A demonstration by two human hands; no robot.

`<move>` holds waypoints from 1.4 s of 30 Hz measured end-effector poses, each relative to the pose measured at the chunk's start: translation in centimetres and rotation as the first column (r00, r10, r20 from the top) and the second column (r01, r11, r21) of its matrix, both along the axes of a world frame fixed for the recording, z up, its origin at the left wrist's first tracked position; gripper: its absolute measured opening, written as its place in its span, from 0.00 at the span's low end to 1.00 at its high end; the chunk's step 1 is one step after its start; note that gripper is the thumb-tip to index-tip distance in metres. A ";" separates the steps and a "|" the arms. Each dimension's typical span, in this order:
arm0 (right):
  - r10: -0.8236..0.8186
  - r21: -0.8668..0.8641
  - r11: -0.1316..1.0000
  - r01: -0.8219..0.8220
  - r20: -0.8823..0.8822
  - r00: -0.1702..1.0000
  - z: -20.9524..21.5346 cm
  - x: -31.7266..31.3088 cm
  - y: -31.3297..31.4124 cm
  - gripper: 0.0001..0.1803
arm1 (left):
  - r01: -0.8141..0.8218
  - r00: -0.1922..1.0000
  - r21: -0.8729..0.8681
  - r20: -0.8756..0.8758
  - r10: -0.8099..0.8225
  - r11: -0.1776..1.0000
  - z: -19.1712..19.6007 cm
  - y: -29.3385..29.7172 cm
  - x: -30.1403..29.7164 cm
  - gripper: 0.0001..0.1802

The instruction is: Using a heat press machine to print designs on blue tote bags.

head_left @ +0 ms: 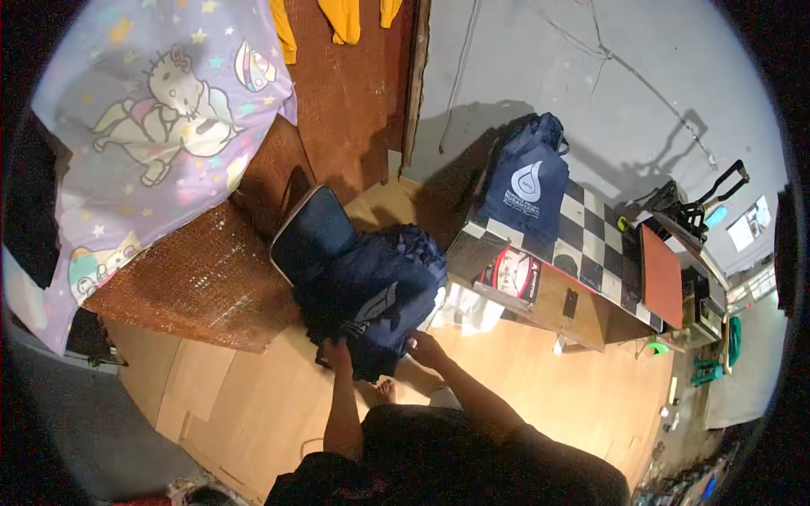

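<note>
A bulky navy cloth bag [384, 291] with a pale print slumps over the seat of a chair [316, 228] in front of me. My left hand [337, 356] is closed on its near left edge. At the near right edge, my right hand [428, 349] pinches the cloth, its fingertips partly hidden. Between my hands the lower fabric hangs in dark folds. Whether the bag holds anything cannot be made out.
To the right, another navy bag [527, 181] with a white drop emblem stands on a checkered table [582, 261]. A printed box [510, 274] sits below its top. A brown woven panel [211, 278] and a lilac patterned cloth [169, 110] rise at left.
</note>
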State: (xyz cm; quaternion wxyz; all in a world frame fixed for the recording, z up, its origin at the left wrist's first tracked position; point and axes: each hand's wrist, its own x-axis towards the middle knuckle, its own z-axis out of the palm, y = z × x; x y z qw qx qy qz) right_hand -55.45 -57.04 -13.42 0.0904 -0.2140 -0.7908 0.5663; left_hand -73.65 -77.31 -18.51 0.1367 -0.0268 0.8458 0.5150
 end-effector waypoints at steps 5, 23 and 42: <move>-0.027 0.205 0.978 0.046 -0.092 0.995 2.2 0.4 3.9 0.22 | 0.020 0.944 -0.100 -0.326 -0.051 0.995 6.7 8.6 0.0 0.33; -0.510 -0.215 0.858 0.466 -0.455 0.730 17.6 32.1 28.6 0.37 | 0.919 -0.213 0.236 -0.377 -0.902 -0.316 29.9 40.7 29.1 0.15; -0.961 -0.128 -0.094 0.987 -0.249 -0.124 19.0 71.0 25.9 0.07 | 0.782 -0.617 -0.187 -0.375 -0.692 -0.595 30.0 56.7 58.8 0.23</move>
